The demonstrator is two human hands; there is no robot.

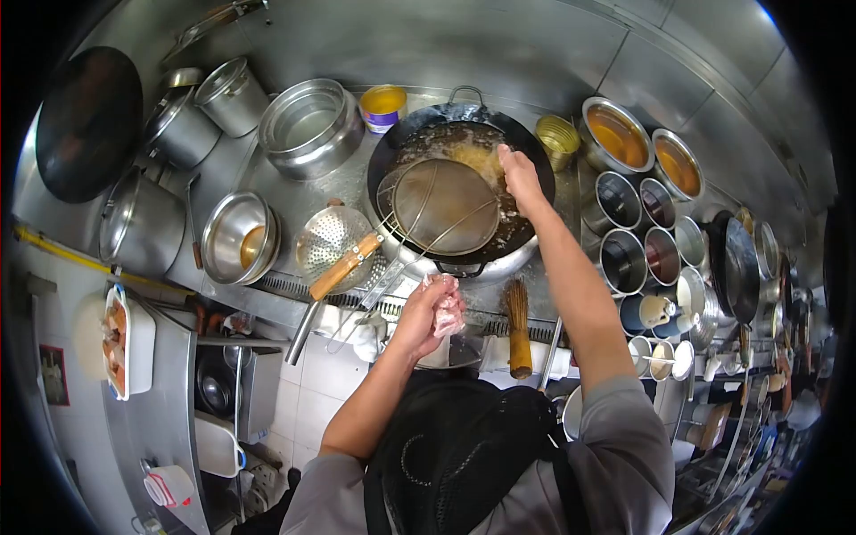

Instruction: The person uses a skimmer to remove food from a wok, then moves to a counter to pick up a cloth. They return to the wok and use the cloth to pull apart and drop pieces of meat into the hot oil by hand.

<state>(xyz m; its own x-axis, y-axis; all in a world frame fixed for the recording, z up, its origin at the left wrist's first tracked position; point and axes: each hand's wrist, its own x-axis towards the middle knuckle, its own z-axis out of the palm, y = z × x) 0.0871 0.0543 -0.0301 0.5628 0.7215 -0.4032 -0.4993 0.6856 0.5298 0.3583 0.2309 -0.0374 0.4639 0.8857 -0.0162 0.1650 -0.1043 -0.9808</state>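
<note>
A large black wok (382, 169) holds bubbling brown oil, with a round mesh strainer (446, 205) lying across its near part. My left hand (422, 312) is closed around pale pink raw meat (448, 308), in front of the wok's near rim. Over the right part of the oil, my right hand (520, 176) is closed, fingertips pressed together close above the surface; what they hold, if anything, is too small to make out. A perforated ladle (330, 241) and a wooden handle (346, 267) lie left of the wok.
Metal pots (312, 129) and a bowl (236, 239) stand left. A yellow tin (557, 141), bowls of orange liquid (615, 135) and several metal containers (619, 200) are on the right. A bamboo brush (519, 330) lies at the near edge. A white tray (134, 343) holds food at far left.
</note>
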